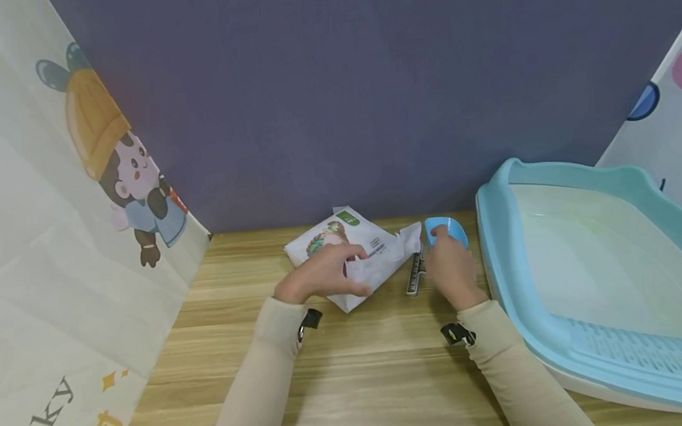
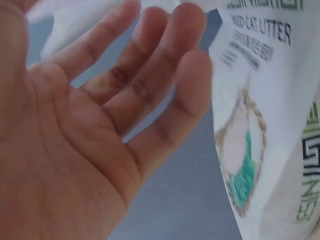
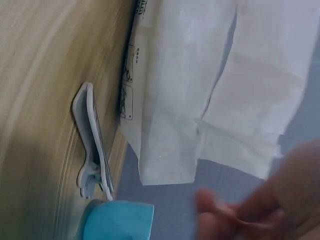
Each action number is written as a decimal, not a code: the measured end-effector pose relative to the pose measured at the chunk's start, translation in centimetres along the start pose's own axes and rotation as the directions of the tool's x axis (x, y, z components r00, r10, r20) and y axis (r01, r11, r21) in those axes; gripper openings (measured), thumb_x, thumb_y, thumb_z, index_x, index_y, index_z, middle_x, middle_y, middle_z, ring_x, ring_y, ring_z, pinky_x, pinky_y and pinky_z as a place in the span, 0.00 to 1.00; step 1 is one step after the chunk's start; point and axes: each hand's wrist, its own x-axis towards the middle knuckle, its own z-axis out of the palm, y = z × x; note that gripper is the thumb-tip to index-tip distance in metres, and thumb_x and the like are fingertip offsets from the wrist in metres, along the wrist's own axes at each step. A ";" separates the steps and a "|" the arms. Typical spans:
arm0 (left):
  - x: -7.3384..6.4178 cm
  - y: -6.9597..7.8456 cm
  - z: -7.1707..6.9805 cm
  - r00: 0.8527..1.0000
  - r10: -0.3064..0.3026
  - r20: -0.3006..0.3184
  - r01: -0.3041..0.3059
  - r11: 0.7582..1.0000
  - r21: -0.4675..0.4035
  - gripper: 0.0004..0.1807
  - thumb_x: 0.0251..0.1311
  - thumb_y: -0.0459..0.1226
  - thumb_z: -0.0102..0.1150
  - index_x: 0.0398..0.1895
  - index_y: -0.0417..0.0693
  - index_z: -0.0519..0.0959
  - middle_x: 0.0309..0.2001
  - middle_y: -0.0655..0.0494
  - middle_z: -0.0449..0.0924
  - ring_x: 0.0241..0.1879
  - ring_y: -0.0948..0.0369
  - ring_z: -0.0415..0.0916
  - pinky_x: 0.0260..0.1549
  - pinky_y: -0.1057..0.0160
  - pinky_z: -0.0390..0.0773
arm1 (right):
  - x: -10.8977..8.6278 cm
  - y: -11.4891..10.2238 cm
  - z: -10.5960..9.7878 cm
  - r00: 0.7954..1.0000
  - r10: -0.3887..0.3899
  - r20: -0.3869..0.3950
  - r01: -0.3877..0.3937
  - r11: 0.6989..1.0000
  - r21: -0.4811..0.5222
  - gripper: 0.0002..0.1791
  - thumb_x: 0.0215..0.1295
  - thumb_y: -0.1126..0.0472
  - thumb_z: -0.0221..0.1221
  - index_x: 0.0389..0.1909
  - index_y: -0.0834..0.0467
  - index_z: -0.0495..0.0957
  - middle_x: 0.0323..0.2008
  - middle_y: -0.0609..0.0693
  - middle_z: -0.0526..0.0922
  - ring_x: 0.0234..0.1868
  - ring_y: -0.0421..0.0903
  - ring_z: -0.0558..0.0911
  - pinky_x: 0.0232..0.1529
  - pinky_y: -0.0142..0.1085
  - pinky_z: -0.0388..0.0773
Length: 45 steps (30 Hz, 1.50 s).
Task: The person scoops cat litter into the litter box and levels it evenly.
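A white bag of cat litter (image 1: 383,240), its top open and crumpled, leans toward the right on the wooden surface. Over its near side is my left hand (image 1: 332,271), fingers spread and slightly bent; the left wrist view shows nothing in the palm, and the fingertips come close to the bag (image 2: 270,115). My right hand (image 1: 453,271) hangs over a small blue scoop or cup (image 1: 452,228). Blurred, loosely curled fingers (image 3: 240,212) appear apart from that blue scoop (image 3: 122,222) in the right wrist view. Between bag and scoop lies a grey-white sealing clip (image 1: 414,275).
A large light-blue litter tray (image 1: 496,250) with high walls and a slotted front step stands on the right. Behind everything rises a dark blue-grey wall (image 1: 335,110). A printed cloth (image 1: 42,254) hangs along the left side of the wooden tabletop (image 1: 349,373).
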 end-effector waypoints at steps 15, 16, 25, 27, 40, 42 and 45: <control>0.9 1.9 2.5 0.971 -0.040 0.237 0.080 0.984 -0.160 0.15 0.62 0.62 0.61 0.36 0.66 0.83 0.30 0.57 0.84 0.23 0.64 0.75 0.28 0.64 0.76 | -0.2 -0.5 -0.9 0.999 -0.026 -0.028 0.026 1.000 -0.004 0.18 0.75 0.55 0.47 0.49 0.62 0.81 0.43 0.62 0.81 0.40 0.63 0.83 0.34 0.57 0.78; 1.0 1.8 2.7 0.969 -0.036 0.244 0.077 0.984 -0.161 0.15 0.63 0.62 0.60 0.35 0.66 0.83 0.29 0.56 0.84 0.22 0.65 0.73 0.27 0.64 0.76 | -0.2 -0.5 -0.9 0.999 -0.033 0.005 0.033 0.999 -0.026 0.18 0.74 0.56 0.47 0.49 0.62 0.80 0.42 0.63 0.81 0.39 0.63 0.83 0.33 0.56 0.78; 1.9 1.4 4.4 0.986 -0.026 0.163 0.027 1.000 -0.008 0.14 0.58 0.50 0.71 0.31 0.53 0.79 0.25 0.63 0.77 0.26 0.66 0.70 0.31 0.68 0.72 | -0.2 -0.1 -0.7 0.978 -0.019 0.208 0.041 0.994 -0.104 0.15 0.73 0.58 0.50 0.49 0.62 0.79 0.43 0.62 0.83 0.41 0.61 0.83 0.33 0.54 0.77; 2.0 1.4 4.7 0.990 -0.043 0.133 0.033 0.997 0.076 0.15 0.55 0.50 0.74 0.30 0.53 0.78 0.26 0.64 0.76 0.30 0.65 0.71 0.33 0.68 0.72 | -0.2 -0.1 -0.6 0.976 -0.017 0.216 0.041 0.993 -0.107 0.14 0.72 0.59 0.51 0.48 0.62 0.79 0.43 0.62 0.83 0.42 0.62 0.83 0.34 0.55 0.78; 1.9 1.4 4.8 0.988 -0.092 0.122 0.074 0.987 0.145 0.13 0.57 0.51 0.70 0.27 0.58 0.77 0.27 0.65 0.77 0.31 0.65 0.73 0.32 0.67 0.72 | -0.1 0.1 0.3 0.979 -0.050 0.197 0.068 0.994 -0.084 0.12 0.69 0.63 0.51 0.46 0.62 0.79 0.44 0.62 0.83 0.45 0.64 0.83 0.40 0.58 0.79; 1.9 1.3 4.7 0.985 -0.101 0.141 0.085 0.990 0.115 0.12 0.59 0.50 0.69 0.27 0.58 0.78 0.27 0.64 0.78 0.30 0.65 0.73 0.31 0.66 0.73 | -0.1 0.1 0.3 0.980 -0.061 0.190 0.078 0.993 -0.086 0.11 0.69 0.64 0.51 0.45 0.63 0.79 0.42 0.63 0.83 0.44 0.64 0.83 0.40 0.58 0.79; 2.0 1.0 4.6 0.980 -0.112 0.164 0.100 0.992 0.082 0.10 0.61 0.50 0.67 0.29 0.59 0.79 0.28 0.65 0.79 0.30 0.66 0.74 0.31 0.66 0.74 | -0.1 0.1 0.4 0.981 -0.069 0.180 0.085 0.992 -0.088 0.11 0.67 0.64 0.51 0.44 0.64 0.79 0.41 0.63 0.83 0.43 0.65 0.83 0.40 0.58 0.79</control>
